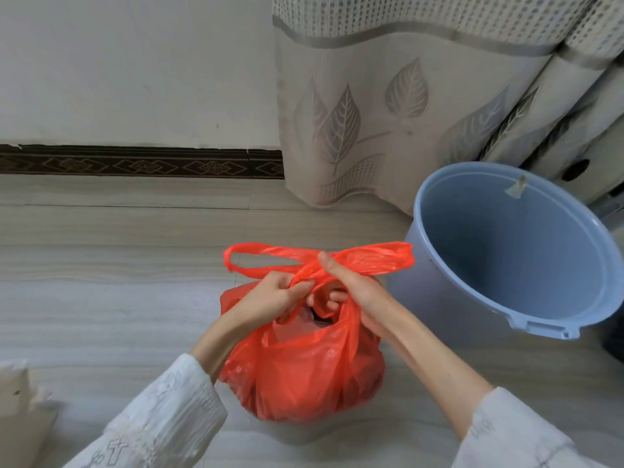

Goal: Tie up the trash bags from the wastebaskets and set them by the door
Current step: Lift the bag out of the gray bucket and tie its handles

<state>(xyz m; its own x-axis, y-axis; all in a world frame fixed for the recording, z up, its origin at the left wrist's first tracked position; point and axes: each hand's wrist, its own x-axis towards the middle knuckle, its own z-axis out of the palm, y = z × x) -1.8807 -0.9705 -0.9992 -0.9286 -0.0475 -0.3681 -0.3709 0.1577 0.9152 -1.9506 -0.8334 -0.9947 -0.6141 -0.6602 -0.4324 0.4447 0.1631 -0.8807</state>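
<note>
At the centre of the frame we hold the red trash bag (304, 366) on the floor, left of the blue wastebasket (513, 251). Our left hand (270, 298) and right hand (354, 292) each pinch a crossed handle (371, 258) above the bag's mouth. The loops run left-right, so tightening likely means pulling sideways apart.

Illumination soft, even and bright; source direction cannot be determined. No glare. A faint, diffuse shadow lies on the floor (135, 265) beneath the red bag (304, 373). Wide-angle distortion bends the baseboard (135, 162) and curtain (388, 106) toward the edges. Centre sharp; lower corners slightly soft.
</note>
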